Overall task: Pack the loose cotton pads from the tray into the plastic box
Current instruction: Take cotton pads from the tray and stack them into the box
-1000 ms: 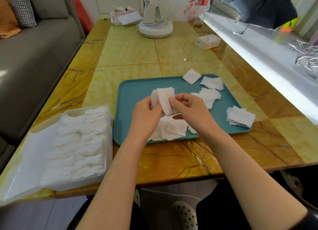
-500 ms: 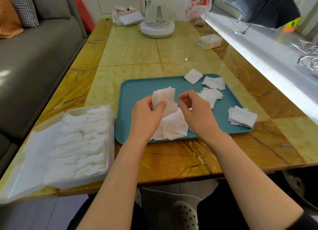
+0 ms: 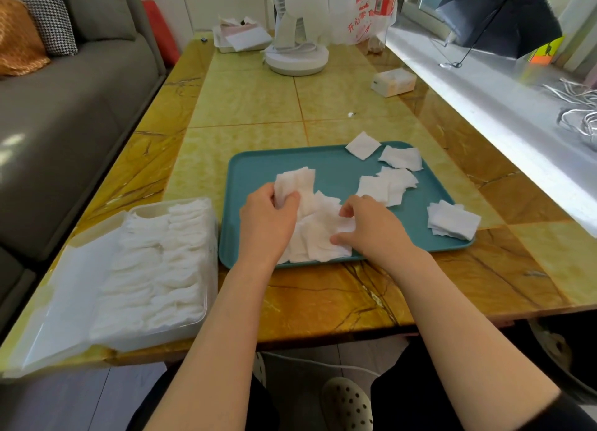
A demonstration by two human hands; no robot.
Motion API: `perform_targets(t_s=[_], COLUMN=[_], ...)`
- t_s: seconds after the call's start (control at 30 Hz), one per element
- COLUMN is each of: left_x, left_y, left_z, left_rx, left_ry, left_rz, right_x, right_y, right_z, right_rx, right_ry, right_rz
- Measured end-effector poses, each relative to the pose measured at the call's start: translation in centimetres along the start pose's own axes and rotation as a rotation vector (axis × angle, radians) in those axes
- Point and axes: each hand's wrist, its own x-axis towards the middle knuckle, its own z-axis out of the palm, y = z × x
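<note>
2 hands over tray [image 3: 339, 172]: left hand [image 3: 266, 219] tight around pad stack [image 3: 298, 180], right hand [image 3: 374, 229] mid-pinch on loose pads [image 3: 318, 237].

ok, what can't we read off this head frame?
- Head view: number of pads in the stack of white square cotton pads; left hand covers its lower half, layers merge.
- How many pads the right hand's grip pinches from the loose white pad pile; fingers hide it.
- Pad count in the clear plastic box: overexposed, blurs together.
- White speck on the yellow marble table: too small.
</note>
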Motion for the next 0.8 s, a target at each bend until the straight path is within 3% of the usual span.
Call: perform_targets(t_s=[0.27, 0.57, 0.63, 0.8], left_x=[-0.1, -0.4, -0.5, -0.4], left_y=[-0.2, -0.3, -0.3, -0.1], left_z=[-0.5, -0.7, -0.7, -0.8], left_rx=[-0.002, 0.044, 0.042, -0.025], left_ry=[0.009, 0.012, 0.011, -0.039], left_rz=[-0.015, -0.017, -0.022, -0.049], right_x=[0.0, -0.1, -0.5, -1.3], right_y=[0.4, -0.8, -1.5, -3.1], right_z=[-0.3, -0.9, -1.5, -2.5], right_rx=[0.129, 0.5, 0.659, 0.99], right_ry=[0.079, 0.488, 0.452, 0.073], right_rz=[0.036, -0.14, -0.172, -0.3])
